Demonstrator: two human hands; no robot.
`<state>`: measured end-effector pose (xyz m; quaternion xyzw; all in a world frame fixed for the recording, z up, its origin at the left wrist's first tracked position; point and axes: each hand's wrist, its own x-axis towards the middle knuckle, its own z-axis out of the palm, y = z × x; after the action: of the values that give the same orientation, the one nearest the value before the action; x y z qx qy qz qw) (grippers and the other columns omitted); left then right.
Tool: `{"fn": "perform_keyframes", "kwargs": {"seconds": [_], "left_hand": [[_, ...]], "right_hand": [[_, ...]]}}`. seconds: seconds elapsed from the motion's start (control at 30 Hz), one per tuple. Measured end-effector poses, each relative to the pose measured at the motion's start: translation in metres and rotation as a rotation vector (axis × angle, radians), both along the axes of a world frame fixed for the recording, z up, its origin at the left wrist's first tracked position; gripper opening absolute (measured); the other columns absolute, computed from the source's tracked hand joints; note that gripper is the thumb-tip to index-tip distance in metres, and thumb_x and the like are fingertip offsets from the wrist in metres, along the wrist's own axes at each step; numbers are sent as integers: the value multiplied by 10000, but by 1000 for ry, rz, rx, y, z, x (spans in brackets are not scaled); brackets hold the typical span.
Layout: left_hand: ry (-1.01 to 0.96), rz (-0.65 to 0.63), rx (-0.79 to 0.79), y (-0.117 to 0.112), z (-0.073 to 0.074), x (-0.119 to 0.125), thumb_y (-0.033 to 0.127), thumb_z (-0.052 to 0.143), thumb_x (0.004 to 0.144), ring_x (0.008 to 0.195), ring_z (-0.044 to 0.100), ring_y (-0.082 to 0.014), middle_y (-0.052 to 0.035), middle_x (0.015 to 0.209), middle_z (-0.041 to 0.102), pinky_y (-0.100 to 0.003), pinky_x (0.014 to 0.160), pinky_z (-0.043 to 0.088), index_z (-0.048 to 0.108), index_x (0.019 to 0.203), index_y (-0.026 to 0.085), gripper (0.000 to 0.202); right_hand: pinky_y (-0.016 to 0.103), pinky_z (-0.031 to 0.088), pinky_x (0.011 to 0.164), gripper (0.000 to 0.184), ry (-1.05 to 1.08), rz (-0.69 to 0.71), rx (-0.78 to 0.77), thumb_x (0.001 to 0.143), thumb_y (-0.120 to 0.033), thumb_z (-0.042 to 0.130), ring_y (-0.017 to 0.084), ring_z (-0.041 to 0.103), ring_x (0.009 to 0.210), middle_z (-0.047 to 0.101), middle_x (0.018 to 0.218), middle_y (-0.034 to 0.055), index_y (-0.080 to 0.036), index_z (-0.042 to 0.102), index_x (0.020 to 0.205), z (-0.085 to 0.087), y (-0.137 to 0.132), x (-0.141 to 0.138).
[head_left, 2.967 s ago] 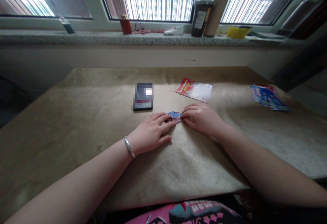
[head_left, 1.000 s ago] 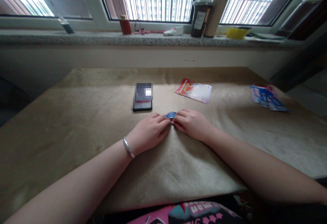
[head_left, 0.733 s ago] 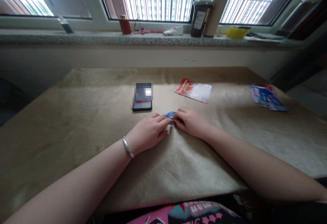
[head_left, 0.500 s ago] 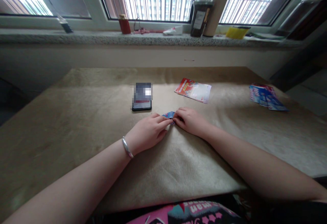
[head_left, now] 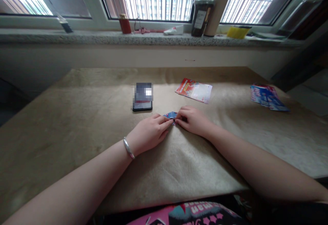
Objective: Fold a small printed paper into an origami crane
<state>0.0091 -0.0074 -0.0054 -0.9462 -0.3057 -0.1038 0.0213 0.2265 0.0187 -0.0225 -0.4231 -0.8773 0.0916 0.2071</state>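
A small piece of printed blue paper (head_left: pixel 171 115), apparently folded, lies on the table between my two hands, partly hidden under the fingers. My left hand (head_left: pixel 149 131), below a silver bangle (head_left: pixel 128 147) on the wrist, presses the paper's left side with its fingers held together. From the right, my right hand (head_left: pixel 194 120) pinches the paper's right edge between thumb and fingertips. The fingertips of both hands nearly meet at the near edge.
A phone (head_left: pixel 142 107), partly pixelated, lies beyond my left hand. Red and white printed sheets (head_left: pixel 194 91) lie beyond my right hand. Several blue printed sheets (head_left: pixel 268 96) are fanned at the table's right. Jars and small items line the stone windowsill (head_left: pixel 97 40).
My right hand has shifted slightly away from me and to the right. A little more of the blue paper shows between the hands. My left hand has barely moved.
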Motion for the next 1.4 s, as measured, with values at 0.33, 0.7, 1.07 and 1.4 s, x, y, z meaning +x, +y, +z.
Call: {"fn": "perform_keyframes", "kwargs": {"seconds": [0.33,0.7,1.07,1.4], "left_hand": [[22,32,39,-1,0,3,240,441,920,979,563,-231,-114,1070,619,-382,842,523,552,1224,126,343],[53,40,77,-2,0,5,258,422,927,926,556,-223,-105,1040,617,-368,826,516,565,1216,126,348],[44,46,49,-1,0,4,247,429,923,936,561,-217,-100,1031,615,-356,820,515,566,1191,143,319],[65,21,133,-1,-3,7,228,415,929,905,550,-215,-117,1031,609,-366,834,498,551,1207,103,333]], "right_hand": [[291,369,723,189,-160,-125,-35,854,-321,540,184,554,776,645,783,55,-174,630,775,7,-1,-7],[265,337,641,207,-113,-202,-100,824,-345,565,155,549,696,650,730,31,-186,635,713,6,1,-9],[295,342,677,216,-158,-256,-68,824,-361,550,187,591,760,676,769,33,-199,636,711,8,-2,-12],[301,343,683,212,-190,-287,-80,820,-368,537,197,602,786,682,789,34,-203,623,719,7,-2,-15]]}}
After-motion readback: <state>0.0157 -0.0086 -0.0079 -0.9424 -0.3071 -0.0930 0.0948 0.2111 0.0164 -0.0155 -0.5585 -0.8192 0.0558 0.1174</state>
